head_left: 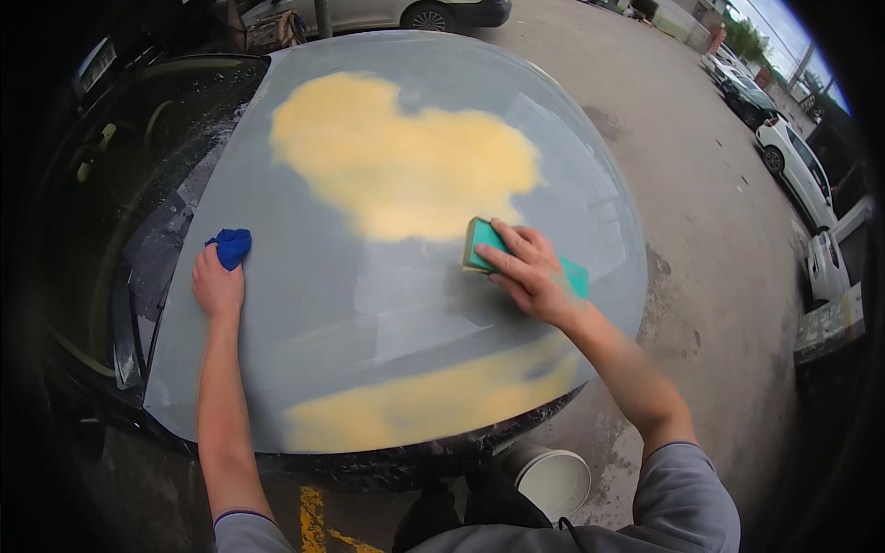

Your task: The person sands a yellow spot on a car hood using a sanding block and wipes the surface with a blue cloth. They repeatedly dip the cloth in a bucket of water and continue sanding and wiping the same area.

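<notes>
A grey car hood (387, 313) fills the middle of the head view, with pale yellow patches (396, 152) across its upper part and along its lower edge. My left hand (219, 276) rests near the hood's left side, closed round a crumpled blue cloth (232, 241). My right hand (530, 276) grips a green block (484, 241) with a beige edge and presses it on the hood just below the upper yellow patch. A teal sheet shows from under that hand on its right.
A dark windscreen (138, 157) borders the hood at left. A white bucket (553, 484) stands on the ground below the near edge. Parked cars (793, 161) line the paved yard at right, and another car (429, 14) is beyond the hood.
</notes>
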The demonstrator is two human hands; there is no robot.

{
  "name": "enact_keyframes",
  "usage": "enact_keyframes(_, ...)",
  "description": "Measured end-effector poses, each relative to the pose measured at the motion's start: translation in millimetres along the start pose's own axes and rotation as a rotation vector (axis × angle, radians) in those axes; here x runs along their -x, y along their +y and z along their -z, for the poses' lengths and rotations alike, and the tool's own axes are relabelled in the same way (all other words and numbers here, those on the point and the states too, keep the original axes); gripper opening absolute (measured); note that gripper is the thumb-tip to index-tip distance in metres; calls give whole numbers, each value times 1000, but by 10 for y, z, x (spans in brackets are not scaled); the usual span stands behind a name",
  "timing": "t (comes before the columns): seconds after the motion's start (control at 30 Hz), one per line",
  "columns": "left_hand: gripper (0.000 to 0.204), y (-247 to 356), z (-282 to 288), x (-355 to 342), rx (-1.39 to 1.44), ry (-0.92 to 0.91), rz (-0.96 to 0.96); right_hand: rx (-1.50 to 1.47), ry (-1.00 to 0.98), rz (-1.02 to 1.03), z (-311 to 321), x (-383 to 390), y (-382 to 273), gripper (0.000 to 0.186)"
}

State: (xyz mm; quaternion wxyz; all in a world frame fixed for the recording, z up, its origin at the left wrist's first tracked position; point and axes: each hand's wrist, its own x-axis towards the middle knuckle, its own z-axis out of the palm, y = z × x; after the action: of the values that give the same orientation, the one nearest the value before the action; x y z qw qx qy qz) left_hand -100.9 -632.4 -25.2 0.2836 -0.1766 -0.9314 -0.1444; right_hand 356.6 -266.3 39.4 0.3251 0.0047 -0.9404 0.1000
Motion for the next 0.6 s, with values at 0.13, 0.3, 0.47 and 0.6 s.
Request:
enact_keyframes(0.13,46,1422,444,1347,484,-146,-528,-86,406,-552,960,792,-598,54)
enact_keyframes(0.3,43,3296,1581,3384,971,-534,-1072,-320,588,-1422,1293,3283,-1528,55)
enact_keyframes(0.47,42,4032,1771,5738,1014,-1157,-1242,-776,1328,-2073,927,5903,-3007,40)
enact_keyframes(0.6,48,3994,1214,7604,610,-1602,-1165,-924,1696,-2236,478,7118,-4247,43)
